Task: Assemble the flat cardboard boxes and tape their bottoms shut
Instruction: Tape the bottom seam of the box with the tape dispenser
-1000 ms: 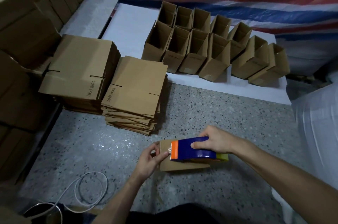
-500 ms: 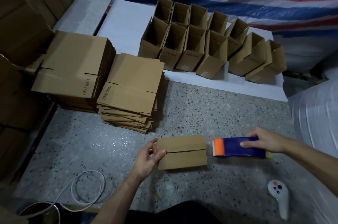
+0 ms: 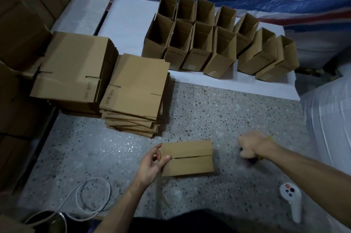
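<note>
Fingers (image 3: 157,148) and thumb of the left hand (image 3: 152,164) pinch the left end of the box (image 3: 188,165), which stands seam-up on the speckled floor (image 3: 218,118) before the person. Just right of it, the blurred right hand (image 3: 254,145) curls round a dark thing, seemingly the tape dispenser (image 3: 248,162). The cardboard is probably light, stiff and crushable, so hold it by the ends, not the flaps. Beyond lie flat stacks (image 3: 133,88) and, on the white board (image 3: 129,23) at the floor's far edge, finished boxes (image 3: 218,57).

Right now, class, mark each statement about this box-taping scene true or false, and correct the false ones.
1. The left hand holds the left end of the small box. True.
2. The right hand rests on that box. False: it is apart from it, to the right, gripping a blurred tape dispenser.
3. The assembled boxes on the white board are open-topped. True.
4. The white controller lies on a stack of flat boxes. False: it lies on the speckled floor.
</note>
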The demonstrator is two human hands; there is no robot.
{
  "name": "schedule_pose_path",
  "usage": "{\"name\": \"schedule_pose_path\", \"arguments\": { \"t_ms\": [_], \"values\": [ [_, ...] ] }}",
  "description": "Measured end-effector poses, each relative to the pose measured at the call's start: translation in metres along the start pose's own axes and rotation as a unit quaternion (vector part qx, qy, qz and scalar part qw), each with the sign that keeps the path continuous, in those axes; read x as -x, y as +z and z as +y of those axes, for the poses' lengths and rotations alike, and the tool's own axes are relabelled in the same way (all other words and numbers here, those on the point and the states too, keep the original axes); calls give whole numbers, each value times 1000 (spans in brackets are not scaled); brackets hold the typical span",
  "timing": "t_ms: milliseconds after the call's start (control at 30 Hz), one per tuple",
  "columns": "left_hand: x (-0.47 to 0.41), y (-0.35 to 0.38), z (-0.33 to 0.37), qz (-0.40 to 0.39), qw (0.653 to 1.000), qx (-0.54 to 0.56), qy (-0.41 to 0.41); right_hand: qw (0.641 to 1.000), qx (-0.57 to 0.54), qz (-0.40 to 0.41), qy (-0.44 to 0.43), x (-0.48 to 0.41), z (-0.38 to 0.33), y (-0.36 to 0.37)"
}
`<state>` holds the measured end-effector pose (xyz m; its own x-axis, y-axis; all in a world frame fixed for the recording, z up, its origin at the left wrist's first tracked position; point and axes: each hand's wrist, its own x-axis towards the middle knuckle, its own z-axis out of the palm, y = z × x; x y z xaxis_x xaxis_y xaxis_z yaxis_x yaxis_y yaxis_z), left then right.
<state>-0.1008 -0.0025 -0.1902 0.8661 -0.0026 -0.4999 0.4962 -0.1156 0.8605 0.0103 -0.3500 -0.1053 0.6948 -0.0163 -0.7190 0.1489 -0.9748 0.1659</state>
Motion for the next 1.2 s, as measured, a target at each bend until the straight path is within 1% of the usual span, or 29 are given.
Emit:
{"name": "schedule_pose_path", "arguments": {
  "t_ms": [67, 100, 200, 233, 267, 333, 367, 433, 467, 500, 533, 567, 600, 667, 733, 767, 800, 833, 867, 900, 933, 967, 1000, 1033, 1067, 1100, 1133, 1200],
  "values": [
    [1, -5, -2, 16, 1000, 11, 17, 991, -121, 9, 56, -5, 8, 23],
    [0, -5, -1, 26, 1000, 7, 14, 984, -155, 34, 77, -5, 8, 33],
    [1, 3, 3, 3, 1000, -12, -2, 976, -125, 151, 97, -1, -9, 75],
    [2, 5, 4, 2, 1000, -19, 7, 967, -152, 175, 107, -1, -21, 91],
    [1, 5, 6, 8, 1000, -23, 12, 957, -199, 174, 119, -2, -31, 105],
    [2, 5, 9, 15, 999, -28, 16, 943, -273, 128, 141, -1, -50, 122],
    [2, 5, 10, 12, 999, -32, 16, 940, -295, 113, 129, 0, -59, 127],
    [1, 5, 10, 14, 999, -35, 15, 918, -368, 130, 77, 6, -76, 133],
    [1, 6, 11, 16, 999, -39, 17, 909, -389, 131, 74, 8, -82, 135],
    [2, 6, 11, 14, 999, -38, 18, 908, -385, 123, 111, 10, -88, 133],
    [2, 6, 12, 11, 999, -40, 15, 900, -379, 123, 178, 11, -91, 128],
    [3, 6, 13, 9, 999, -43, 15, 876, -392, 139, 245, 13, -94, 119],
    [4, 6, 16, 8, 999, -52, 14, 840, -426, 177, 284, 17, -95, 108],
    [4, 6, 16, 10, 999, -53, 8, 758, -512, 277, 294, 28, -99, 88],
    [3, 6, 19, 16, 998, -58, 6, 688, -568, 363, 268, 43, -102, 74],
    [3, 6, 18, 18, 998, -62, 8, 663, -579, 409, 241, 51, -106, 69],
    [3, 6, 19, 18, 998, -64, 8, 657, -576, 441, 203, 57, -112, 65],
    [4, 5, 20, 18, 998, -65, 12, 675, -561, 451, 162, 62, -120, 63],
    [4, 6, 21, 18, 998, -63, 13, 708, -549, 430, 114, 64, -129, 62],
    [4, 6, 19, 19, 998, -62, 13, 745, -545, 377, 71, 63, -138, 63],
    [4, 6, 20, 21, 998, -58, 10, 774, -554, 305, 42, 60, -146, 67],
    [4, 7, 20, 22, 998, -52, 6, 788, -569, 234, 29, 54, -151, 71],
    [4, 8, 21, 18, 999, -36, -3, 789, -586, 182, 30, 47, -153, 74],
    [5, 9, 19, 14, 1000, -13, -17, 781, -606, 146, 38, 39, -151, 78],
    [7, 9, 20, 7, 999, 17, -40, 759, -638, 114, 58, 31, -148, 80],
    [8, 8, 20, 1, 996, 49, -73, 725, -678, 79, 92, 23, -143, 80],
    [7, 7, 20, -2, 990, 79, -120, 688, -712, 38, 136, 17, -137, 80],
    [5, 5, 26, -25, 966, 113, -230, 645, -737, -20, 203, 8, -123, 81]
  ]
}}
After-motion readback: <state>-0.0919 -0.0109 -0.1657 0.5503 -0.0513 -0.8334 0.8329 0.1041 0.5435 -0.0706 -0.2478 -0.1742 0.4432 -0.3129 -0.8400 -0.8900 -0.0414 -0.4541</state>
